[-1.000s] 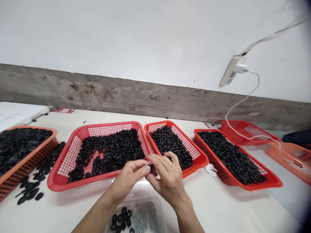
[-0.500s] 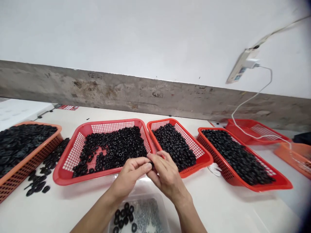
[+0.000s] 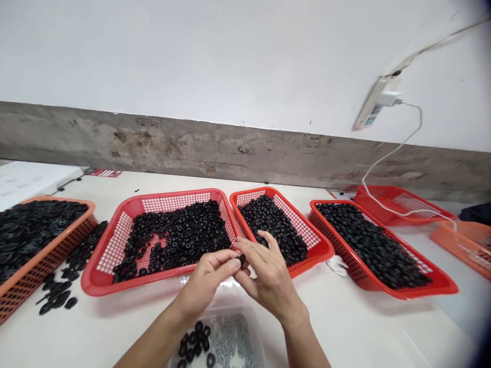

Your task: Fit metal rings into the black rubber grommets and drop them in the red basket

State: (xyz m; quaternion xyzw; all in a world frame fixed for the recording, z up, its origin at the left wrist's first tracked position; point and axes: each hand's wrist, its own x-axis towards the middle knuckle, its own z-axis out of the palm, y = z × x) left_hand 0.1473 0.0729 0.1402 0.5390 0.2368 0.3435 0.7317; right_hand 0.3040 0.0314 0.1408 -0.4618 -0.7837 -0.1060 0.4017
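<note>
Head camera view: a small black piece [image 3: 242, 259] sits pinched between the thumb and forefinger of a person's left hand [image 3: 205, 281], above a white table [image 3: 76, 337]. Dark and seemingly rounded, it is mostly covered by fingers, leaving its full shape unclear. The right hand [image 3: 268, 278] meets it from the other side with bent fingers; whether that hand also grips the piece cannot be told.

Below the wrists, a see-through plastic box [image 3: 259, 337] holds thick, smooth black rings [image 3: 197, 340] beside a bed of thin, silvery bits [image 3: 230, 340]. Just beyond the hands, a wide red basket [image 3: 94, 281] and a narrower red basket [image 3: 322, 249], both of moulded plastic with lattice sides, hold heaps of small black rings. At left, an orange basket [image 3: 46, 250] carries flatter black pieces, with loose black pieces [image 3: 57, 296] scattered on the tabletop beside it. Behind runs a rough, stained grey concrete band [image 3: 192, 143] under a smooth white wall [image 3: 192, 61].
</note>
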